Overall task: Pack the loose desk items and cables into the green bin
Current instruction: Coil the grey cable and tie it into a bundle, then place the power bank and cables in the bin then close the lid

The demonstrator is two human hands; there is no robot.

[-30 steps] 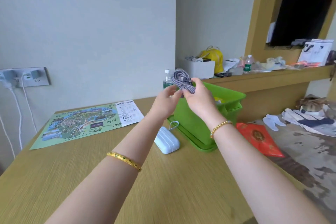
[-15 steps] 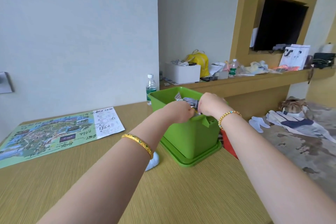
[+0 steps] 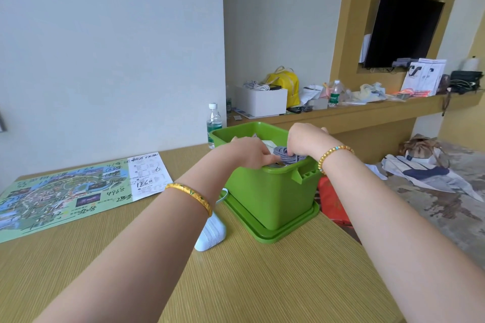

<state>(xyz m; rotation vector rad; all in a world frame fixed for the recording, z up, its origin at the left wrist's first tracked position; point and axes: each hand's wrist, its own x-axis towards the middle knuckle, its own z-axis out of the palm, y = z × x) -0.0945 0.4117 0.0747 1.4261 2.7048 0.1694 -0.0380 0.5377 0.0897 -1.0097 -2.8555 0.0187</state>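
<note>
The green bin (image 3: 265, 191) stands on its green lid on the wooden desk (image 3: 236, 283). A coiled grey braided cable (image 3: 287, 157) lies at the bin's open top, above other items inside. My left hand (image 3: 248, 152) and my right hand (image 3: 305, 140) both reach over the rim, fingers curled down onto the coil from either side. A white case (image 3: 211, 235) lies on the desk left of the bin, partly hidden by my left forearm.
A printed map sheet (image 3: 76, 191) lies at the desk's left. A water bottle (image 3: 214, 123) stands behind the bin. A red packet (image 3: 332, 202) sits beside the bin's right. A cluttered shelf (image 3: 341, 110) runs along the back wall.
Both hands carried the coiled cable from above the bin down into its open top. The view has shifted, with the bin now nearer the centre.
</note>
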